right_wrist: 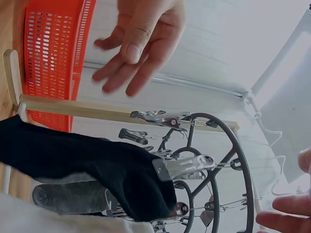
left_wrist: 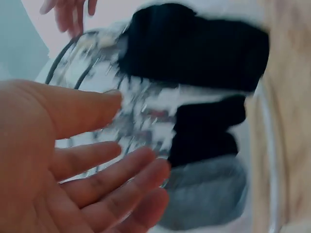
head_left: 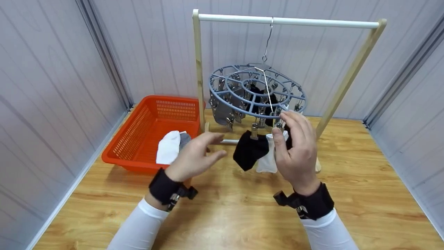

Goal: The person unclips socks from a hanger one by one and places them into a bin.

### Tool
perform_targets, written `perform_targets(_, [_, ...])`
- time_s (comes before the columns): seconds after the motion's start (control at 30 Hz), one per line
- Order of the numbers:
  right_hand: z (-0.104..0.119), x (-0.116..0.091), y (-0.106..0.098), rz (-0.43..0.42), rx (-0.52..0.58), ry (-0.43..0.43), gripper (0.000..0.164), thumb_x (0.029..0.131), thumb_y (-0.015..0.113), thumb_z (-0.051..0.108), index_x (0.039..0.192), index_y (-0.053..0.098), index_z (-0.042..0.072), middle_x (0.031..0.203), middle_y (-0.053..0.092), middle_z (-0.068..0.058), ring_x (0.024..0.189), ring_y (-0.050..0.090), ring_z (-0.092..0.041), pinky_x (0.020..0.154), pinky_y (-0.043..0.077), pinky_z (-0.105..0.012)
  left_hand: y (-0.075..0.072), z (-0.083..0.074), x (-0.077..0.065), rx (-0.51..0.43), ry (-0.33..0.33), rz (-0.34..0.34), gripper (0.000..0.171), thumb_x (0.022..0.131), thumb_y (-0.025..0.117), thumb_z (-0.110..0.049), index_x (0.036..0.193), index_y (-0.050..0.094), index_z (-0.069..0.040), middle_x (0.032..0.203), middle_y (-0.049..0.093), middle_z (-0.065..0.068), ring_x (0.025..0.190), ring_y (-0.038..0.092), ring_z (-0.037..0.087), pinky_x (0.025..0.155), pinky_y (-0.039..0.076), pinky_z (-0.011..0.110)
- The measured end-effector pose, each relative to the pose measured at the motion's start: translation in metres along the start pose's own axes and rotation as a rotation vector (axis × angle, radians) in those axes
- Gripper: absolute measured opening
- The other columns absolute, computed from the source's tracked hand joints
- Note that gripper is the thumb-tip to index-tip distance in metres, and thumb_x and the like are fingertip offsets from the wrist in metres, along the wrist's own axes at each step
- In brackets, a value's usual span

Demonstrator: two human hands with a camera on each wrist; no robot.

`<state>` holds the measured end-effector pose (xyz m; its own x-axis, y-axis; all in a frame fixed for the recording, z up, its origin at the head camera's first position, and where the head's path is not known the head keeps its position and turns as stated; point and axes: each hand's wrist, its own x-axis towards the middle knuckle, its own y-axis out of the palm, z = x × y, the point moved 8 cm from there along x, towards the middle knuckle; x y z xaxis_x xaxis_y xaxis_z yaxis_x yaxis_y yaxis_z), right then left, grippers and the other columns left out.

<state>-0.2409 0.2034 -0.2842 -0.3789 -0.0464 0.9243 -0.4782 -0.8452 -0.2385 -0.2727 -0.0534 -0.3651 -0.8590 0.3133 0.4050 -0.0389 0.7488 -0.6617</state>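
My left hand [head_left: 194,156] is held in the air between the basket and the hanger, thumb and fingers spread with nothing between them. A round grey-blue clip hanger [head_left: 239,111] hangs near it. My right hand [head_left: 298,149] is at the hanger's near right rim, fingertips right at the ring and thumb apart from them. Beside that hand, a black sock [head_left: 250,151] and a white sock [head_left: 266,161] hang from metal clips [head_left: 254,131]. Farther back on the hanger are more black socks and a grey sock [left_wrist: 206,191].
An orange basket [head_left: 137,163] stands at left, holding a white sock [head_left: 168,147] and a grey one [head_left: 185,139]. A wooden rack with a white rod [head_left: 319,23] carries the hanger by a hook. Panelled walls [head_left: 156,52] enclose the wooden table [head_left: 236,215].
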Motion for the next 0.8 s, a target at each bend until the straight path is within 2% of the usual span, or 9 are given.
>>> perform_targets(0.07, [0.0, 0.0, 0.0, -0.003, 0.003, -0.002, 0.04, 0.11, 0.065, 0.023, 0.134, 0.073, -0.008, 0.136, 0.072, -0.025, 0.134, 0.062, -0.044, 0.124, 0.038, -0.053, 0.012, -0.001, 0.001, -0.014, 0.017, 0.008, 0.062, 0.104, 0.083, -0.029, 0.156, 0.059, -0.003, 0.149, 0.067, 0.014, 0.133, 0.066, 0.028, 0.106, 0.058, 0.048])
perform_targets(0.2, [0.0, 0.0, 0.003, -0.005, 0.011, 0.0, 0.038, 0.107, 0.067, 0.019, 0.133, 0.073, -0.009, 0.136, 0.072, -0.025, 0.133, 0.062, -0.046, 0.123, 0.039, -0.052, 0.031, 0.003, 0.003, -0.077, 0.008, 0.028, 0.081, 0.103, 0.083, -0.037, 0.165, 0.046, 0.0, 0.162, 0.056, 0.019, 0.146, 0.057, 0.034, 0.116, 0.052, 0.05])
perform_targets(0.37, [0.001, -0.002, 0.005, -0.008, 0.027, 0.004, 0.034, 0.105, 0.07, 0.014, 0.133, 0.075, -0.005, 0.133, 0.074, -0.02, 0.129, 0.064, -0.041, 0.12, 0.04, -0.05, 0.046, 0.014, 0.007, -0.231, -0.08, 0.015, 0.09, 0.099, 0.088, -0.036, 0.169, 0.041, -0.003, 0.164, 0.054, 0.018, 0.152, 0.051, 0.034, 0.125, 0.041, 0.053])
perform_targets(0.63, [0.006, -0.004, 0.005, -0.028, 0.04, -0.03, 0.026, 0.102, 0.072, 0.012, 0.122, 0.078, -0.004, 0.114, 0.076, -0.017, 0.106, 0.067, -0.036, 0.102, 0.046, -0.043, 0.06, 0.022, 0.014, -0.423, -0.179, -0.023, 0.088, 0.094, 0.093, -0.031, 0.165, 0.048, -0.005, 0.144, 0.07, 0.012, 0.14, 0.061, 0.032, 0.122, 0.042, 0.058])
perform_targets(0.8, [0.005, -0.008, 0.014, 0.022, 0.032, -0.04, 0.025, 0.102, 0.074, 0.013, 0.12, 0.078, -0.004, 0.11, 0.076, -0.016, 0.101, 0.069, -0.034, 0.097, 0.049, -0.042, 0.066, 0.021, 0.016, -0.528, -0.22, -0.019, 0.084, 0.093, 0.094, -0.028, 0.162, 0.052, -0.004, 0.137, 0.072, 0.01, 0.128, 0.067, 0.029, 0.114, 0.051, 0.054])
